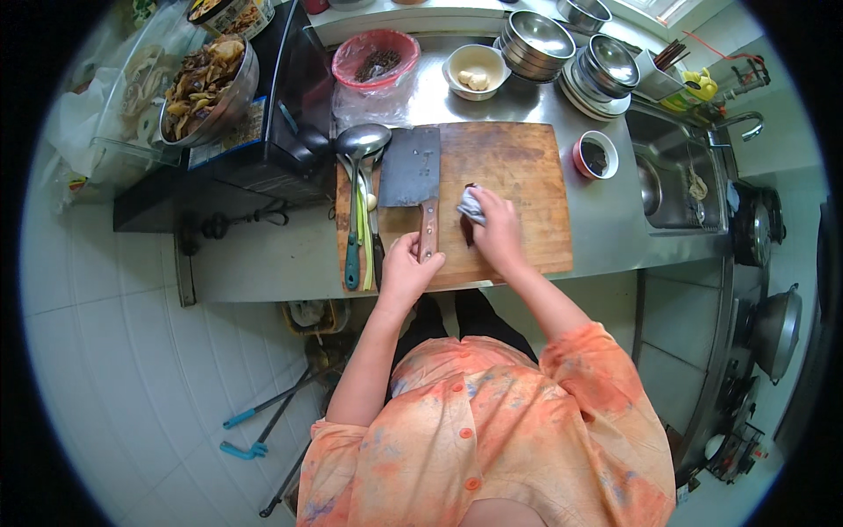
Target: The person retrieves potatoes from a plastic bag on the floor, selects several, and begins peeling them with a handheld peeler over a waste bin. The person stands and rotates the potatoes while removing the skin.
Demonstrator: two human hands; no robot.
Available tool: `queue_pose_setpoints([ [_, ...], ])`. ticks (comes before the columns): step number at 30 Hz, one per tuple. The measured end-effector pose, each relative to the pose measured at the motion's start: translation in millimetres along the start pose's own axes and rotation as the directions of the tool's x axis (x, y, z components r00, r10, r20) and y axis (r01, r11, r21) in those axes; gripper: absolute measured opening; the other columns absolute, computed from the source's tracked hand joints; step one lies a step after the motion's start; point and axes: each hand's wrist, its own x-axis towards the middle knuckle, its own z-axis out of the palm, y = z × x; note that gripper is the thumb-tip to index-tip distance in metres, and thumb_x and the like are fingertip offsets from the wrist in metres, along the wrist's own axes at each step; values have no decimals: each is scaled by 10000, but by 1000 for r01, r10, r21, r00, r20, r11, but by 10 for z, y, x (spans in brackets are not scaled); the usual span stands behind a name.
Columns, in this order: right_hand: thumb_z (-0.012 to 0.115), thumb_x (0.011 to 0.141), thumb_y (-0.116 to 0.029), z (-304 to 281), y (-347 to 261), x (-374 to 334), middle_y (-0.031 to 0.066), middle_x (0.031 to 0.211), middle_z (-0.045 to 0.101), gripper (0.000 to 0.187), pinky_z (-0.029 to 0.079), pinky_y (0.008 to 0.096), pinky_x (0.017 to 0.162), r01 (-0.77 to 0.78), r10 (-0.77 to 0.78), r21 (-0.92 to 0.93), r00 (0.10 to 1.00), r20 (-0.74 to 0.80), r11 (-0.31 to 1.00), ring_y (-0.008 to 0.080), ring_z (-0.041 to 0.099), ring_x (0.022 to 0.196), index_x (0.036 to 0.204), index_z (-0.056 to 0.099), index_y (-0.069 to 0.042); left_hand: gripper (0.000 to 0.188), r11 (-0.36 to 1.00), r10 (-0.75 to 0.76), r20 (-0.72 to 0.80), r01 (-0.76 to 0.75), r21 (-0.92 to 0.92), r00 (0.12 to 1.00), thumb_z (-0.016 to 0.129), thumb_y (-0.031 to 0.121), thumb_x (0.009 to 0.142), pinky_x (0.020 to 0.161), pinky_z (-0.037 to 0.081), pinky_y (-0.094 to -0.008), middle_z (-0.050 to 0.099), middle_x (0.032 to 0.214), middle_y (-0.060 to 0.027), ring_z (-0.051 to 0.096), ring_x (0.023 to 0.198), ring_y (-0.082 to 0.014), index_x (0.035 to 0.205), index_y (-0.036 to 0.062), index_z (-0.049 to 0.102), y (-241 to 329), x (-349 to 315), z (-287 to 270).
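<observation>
A cleaver (410, 169) with a dark broad blade and wooden handle lies flat on the wooden cutting board (527, 162). My left hand (410, 270) has its fingers closed around the lower end of that handle. To the right of the cleaver, my right hand (497, 230) grips a crumpled cloth (471, 204), pale with a dark reddish part, against the board. A dark reddish-brown patch shows below the cloth; whether it is cloth or a stain, I cannot tell. Along the board's left edge lie a metal ladle (363, 140) with a green handle and some green stalks (366, 241).
Behind the board stand a red basin (376, 86) lined with plastic, a white bowl (457, 77) of pale cloves and stacked metal bowls (537, 39). A small cup (608, 164) holds dark bits. The sink (672, 140) is at right, a black appliance (303, 132) at left.
</observation>
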Motion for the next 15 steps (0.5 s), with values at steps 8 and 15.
queue_pose_setpoints([
  [8, 598, 670, -36, 76, -742, -683, 150, 1086, 617, 371, 485, 425, 869, 224, -316, 229, 533, 785, 947, 345, 558, 1078, 1039, 630, -64, 428, 995, 31, 29, -28, -98, 999, 725, 118, 752, 711, 489, -244, 629, 908, -67, 590, 787, -101, 1086, -83, 546, 189, 9, 267],
  [15, 696, 767, -82, -704, -128, -1165, 119, 1174, 623, 442, 446, 400, 944, -218, 183, 76, 931, 317, 973, 328, 567, 1079, 1197, 599, -116, 501, 970, 116, -45, -103, 220, 992, 761, 196, 690, 812, 480, -410, 556, 983, -208, 579, 911, -324, 1027, -47, 480, 32, 31, 1007],
])
